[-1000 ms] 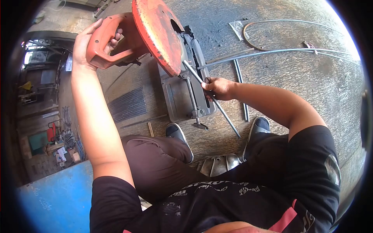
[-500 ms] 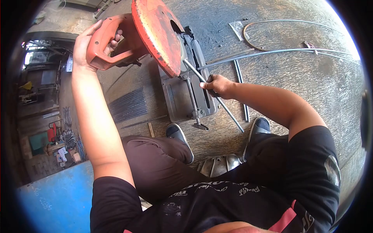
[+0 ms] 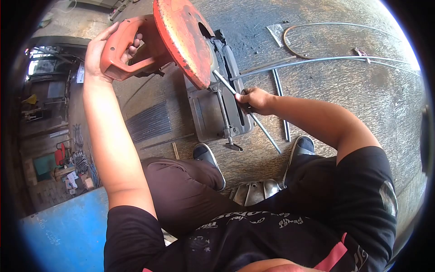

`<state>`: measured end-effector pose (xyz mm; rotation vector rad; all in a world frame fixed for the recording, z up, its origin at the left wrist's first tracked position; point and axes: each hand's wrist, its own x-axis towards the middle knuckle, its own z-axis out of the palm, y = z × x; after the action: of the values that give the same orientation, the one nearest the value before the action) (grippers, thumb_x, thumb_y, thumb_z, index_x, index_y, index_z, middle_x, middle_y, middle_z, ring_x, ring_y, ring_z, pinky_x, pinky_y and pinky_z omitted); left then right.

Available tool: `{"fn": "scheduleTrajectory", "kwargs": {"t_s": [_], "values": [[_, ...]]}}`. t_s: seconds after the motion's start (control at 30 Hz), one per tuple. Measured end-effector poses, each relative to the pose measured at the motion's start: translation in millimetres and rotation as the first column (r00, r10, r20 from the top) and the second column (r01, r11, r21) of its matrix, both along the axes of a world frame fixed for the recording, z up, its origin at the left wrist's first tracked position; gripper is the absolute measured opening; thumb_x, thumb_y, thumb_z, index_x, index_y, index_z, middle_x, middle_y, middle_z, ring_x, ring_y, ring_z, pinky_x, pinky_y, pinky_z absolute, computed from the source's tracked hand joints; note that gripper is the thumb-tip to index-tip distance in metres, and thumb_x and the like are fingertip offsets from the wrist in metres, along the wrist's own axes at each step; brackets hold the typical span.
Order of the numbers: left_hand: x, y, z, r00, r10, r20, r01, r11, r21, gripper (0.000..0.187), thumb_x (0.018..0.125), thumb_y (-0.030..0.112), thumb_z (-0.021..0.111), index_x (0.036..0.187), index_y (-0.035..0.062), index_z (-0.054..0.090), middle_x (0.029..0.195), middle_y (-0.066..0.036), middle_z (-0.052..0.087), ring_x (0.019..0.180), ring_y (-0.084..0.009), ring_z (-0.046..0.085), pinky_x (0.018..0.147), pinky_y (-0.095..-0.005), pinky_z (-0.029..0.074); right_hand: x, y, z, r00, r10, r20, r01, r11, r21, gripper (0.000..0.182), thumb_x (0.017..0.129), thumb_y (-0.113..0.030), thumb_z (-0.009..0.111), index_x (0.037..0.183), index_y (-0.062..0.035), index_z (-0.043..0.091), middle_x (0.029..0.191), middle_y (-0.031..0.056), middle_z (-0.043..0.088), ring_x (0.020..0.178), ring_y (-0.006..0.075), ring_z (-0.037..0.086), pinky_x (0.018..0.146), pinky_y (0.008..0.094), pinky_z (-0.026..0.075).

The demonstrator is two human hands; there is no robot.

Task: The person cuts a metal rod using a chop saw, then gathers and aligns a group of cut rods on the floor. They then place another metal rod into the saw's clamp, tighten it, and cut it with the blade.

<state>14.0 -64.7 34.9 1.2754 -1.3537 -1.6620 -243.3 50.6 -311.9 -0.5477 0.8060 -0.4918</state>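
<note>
My left hand (image 3: 99,52) is wrapped round the orange D-shaped handle (image 3: 118,47) of a chop saw. The saw's worn orange blade guard (image 3: 183,43) stands over its grey base (image 3: 204,115), hiding most of the blade. In my right hand (image 3: 254,99) is a thin metal rod (image 3: 267,133), gripped near its middle. One end of the rod reaches to the lower edge of the guard; the other slants down toward my right shoe. A vise screw with a crank handle (image 3: 232,146) runs along the base toward me.
Long metal rods (image 3: 312,59) lie across the floor at the right, close to a curved brown rod (image 3: 286,38). Short dark bars (image 3: 149,122) lie in a row left of the saw. A blue panel (image 3: 68,233) stands at the lower left.
The rod in my right hand has shifted slightly; its near end has moved a little up and left. My left hand stays on the saw handle.
</note>
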Motion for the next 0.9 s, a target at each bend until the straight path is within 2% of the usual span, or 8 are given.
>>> {"fn": "scheduleTrajectory", "kwargs": {"t_s": [0.07,0.27,0.37,0.63,0.67,0.73,0.8,0.9], "values": [[-7,4,1,0.994,0.105,-0.001,-0.105,0.994,0.017,0.043,0.099,0.027,0.039,0.12,-0.0088,0.049,0.096,-0.023,0.062,0.073,-0.0244,0.063,0.059,-0.0287,0.054,1,2,-1,0.998,0.031,0.049,-0.031,1.0,-0.004,0.03,0.091,-0.031,0.064,0.088,-0.0018,0.055,0.072,0.0075,0.055,0.06,0.0164,0.052,0.056,0.0303,0.045],[-7,3,1,0.994,0.11,0.001,-0.11,0.993,0.034,0.044,0.099,0.028,0.038,0.121,-0.0088,0.049,0.096,-0.024,0.062,0.073,-0.0245,0.063,0.059,-0.029,0.054,2,6,14,0.99,0.02,0.14,-0.033,0.996,0.088,0.036,0.097,-0.034,0.051,0.092,0.0007,0.054,0.078,0.012,0.056,0.066,0.023,0.054,0.064,0.0368,0.046],[7,-6,1,0.999,-0.012,-0.048,0.017,0.996,0.093,0.047,0.1,0.027,0.036,0.128,-0.0101,0.042,0.105,-0.026,0.058,0.083,-0.0278,0.061,0.068,-0.03,0.055,0,4,15,0.986,0.072,0.151,-0.088,0.991,0.102,0.038,0.099,-0.034,0.045,0.09,0.0017,0.054,0.078,0.0134,0.057,0.066,0.0242,0.055,0.063,0.0375,0.046],[1,-3,2,0.997,0.033,-0.064,-0.026,0.995,0.096,0.047,0.1,0.027,0.036,0.128,-0.0098,0.042,0.103,-0.025,0.059,0.082,-0.0275,0.061,0.067,-0.0295,0.054,-2,4,20,0.981,0.113,0.156,-0.134,0.982,0.131,0.042,0.101,-0.034,0.038,0.087,0.0025,0.054,0.076,0.0144,0.056,0.065,0.0268,0.054,0.063,0.0389,0.046],[1,-3,1,0.995,0.023,-0.092,-0.013,0.994,0.108,0.047,0.1,0.027,0.035,0.128,-0.0097,0.043,0.103,-0.025,0.059,0.082,-0.0276,0.061,0.066,-0.0295,0.054,1,4,16,0.977,0.149,0.154,-0.167,0.98,0.11,0.043,0.102,-0.036,0.032,0.087,-0.0024,0.054,0.077,0.0121,0.056,0.066,0.0256,0.053,0.067,0.038,0.045],[-5,1,2,0.995,0.052,-0.08,-0.044,0.995,0.092,0.047,0.1,0.027,0.034,0.128,-0.0091,0.043,0.102,-0.025,0.058,0.081,-0.0277,0.061,0.065,-0.03,0.053,2,4,16,0.974,0.119,0.192,-0.147,0.979,0.138,0.041,0.101,-0.033,0.037,0.087,0.002,0.054,0.077,0.0145,0.056,0.066,0.0273,0.054,0.064,0.0396,0.046],[-9,2,1,0.993,0.112,-0.047,-0.11,0.992,0.061,0.043,0.098,0.029,0.039,0.12,-0.0065,0.05,0.094,-0.02,0.062,0.072,-0.0235,0.063,0.057,-0.0288,0.053,2,3,17,0.972,0.122,0.202,-0.15,0.98,0.129,0.041,0.101,-0.033,0.037,0.087,0.0015,0.054,0.077,0.0142,0.056,0.066,0.0275,0.054,0.065,0.0397,0.046],[-9,2,0,0.988,0.153,-0.033,-0.151,0.987,0.058,0.044,0.098,0.03,0.04,0.119,-0.0066,0.051,0.092,-0.02,0.062,0.071,-0.0241,0.063,0.057,-0.0284,0.053,2,3,19,0.969,0.149,0.199,-0.176,0.977,0.122,0.042,0.101,-0.034,0.036,0.086,0.0004,0.054,0.076,0.0135,0.055,0.066,0.0268,0.053,0.066,0.0395,0.045]]}}
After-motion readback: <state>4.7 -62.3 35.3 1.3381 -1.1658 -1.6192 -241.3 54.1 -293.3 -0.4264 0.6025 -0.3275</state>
